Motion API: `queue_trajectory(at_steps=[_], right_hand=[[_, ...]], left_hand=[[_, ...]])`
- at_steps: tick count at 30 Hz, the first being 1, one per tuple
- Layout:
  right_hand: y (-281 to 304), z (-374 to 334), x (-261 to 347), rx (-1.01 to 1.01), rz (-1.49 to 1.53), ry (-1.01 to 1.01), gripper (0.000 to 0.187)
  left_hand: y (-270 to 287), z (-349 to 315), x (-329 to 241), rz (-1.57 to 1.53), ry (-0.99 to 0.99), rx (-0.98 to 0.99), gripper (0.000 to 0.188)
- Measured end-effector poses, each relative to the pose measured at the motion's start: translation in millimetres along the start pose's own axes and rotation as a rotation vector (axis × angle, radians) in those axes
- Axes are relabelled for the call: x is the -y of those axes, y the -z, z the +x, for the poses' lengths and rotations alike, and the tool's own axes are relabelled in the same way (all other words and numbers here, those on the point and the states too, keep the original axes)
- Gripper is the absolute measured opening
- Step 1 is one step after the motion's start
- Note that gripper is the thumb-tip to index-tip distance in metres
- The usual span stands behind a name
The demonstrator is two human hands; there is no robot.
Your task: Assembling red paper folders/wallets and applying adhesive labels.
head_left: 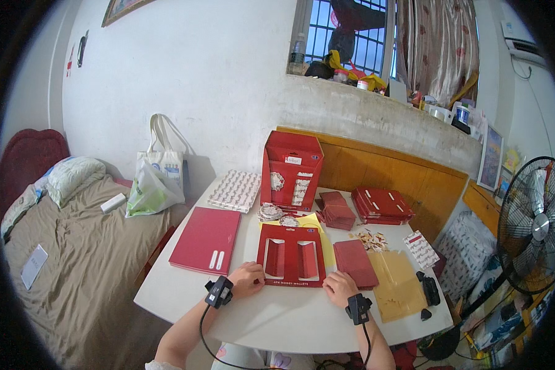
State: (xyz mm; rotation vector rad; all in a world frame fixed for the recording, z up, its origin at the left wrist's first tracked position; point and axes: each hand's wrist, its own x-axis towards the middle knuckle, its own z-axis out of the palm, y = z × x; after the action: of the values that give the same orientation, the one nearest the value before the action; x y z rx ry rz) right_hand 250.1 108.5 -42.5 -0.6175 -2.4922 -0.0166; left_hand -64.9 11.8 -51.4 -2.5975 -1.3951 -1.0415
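Observation:
A flat red cardboard box (293,283) with two cut-out windows lies in front of me on the white table. My left hand (246,279) is closed at its lower left corner, fingers curled against the edge. At the lower right corner, my right hand (340,288) has its fingers bent round the edge. Red card inserts (276,258) show through the windows. Under the box's right side, a yellow sheet (327,246) sticks out. Close to my right hand is a stack of dark red wallets (355,264). Both wrists wear black devices with cables.
A large red panel stack (206,239) lies left. Behind stand a red display box (291,169), patterned white sheets (235,190) and round tags (271,212). Toward the right are red box stacks (382,205), small paper pieces (372,240), a tan sheet (396,287) and a fan (539,225).

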Motion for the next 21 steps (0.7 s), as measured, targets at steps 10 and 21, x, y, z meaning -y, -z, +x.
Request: queue_trajectory(at_steps=[10,21], right_hand=[[3,1,1,0.017,-0.003,0.001,0.006],[4,0,3,-0.046,0.003,-0.029,0.014]], left_hand=[[-1,-2,2,-0.018,0.004,-0.007,0.009],[8,4,-18,0.056,0.032,-0.011,0.016]])
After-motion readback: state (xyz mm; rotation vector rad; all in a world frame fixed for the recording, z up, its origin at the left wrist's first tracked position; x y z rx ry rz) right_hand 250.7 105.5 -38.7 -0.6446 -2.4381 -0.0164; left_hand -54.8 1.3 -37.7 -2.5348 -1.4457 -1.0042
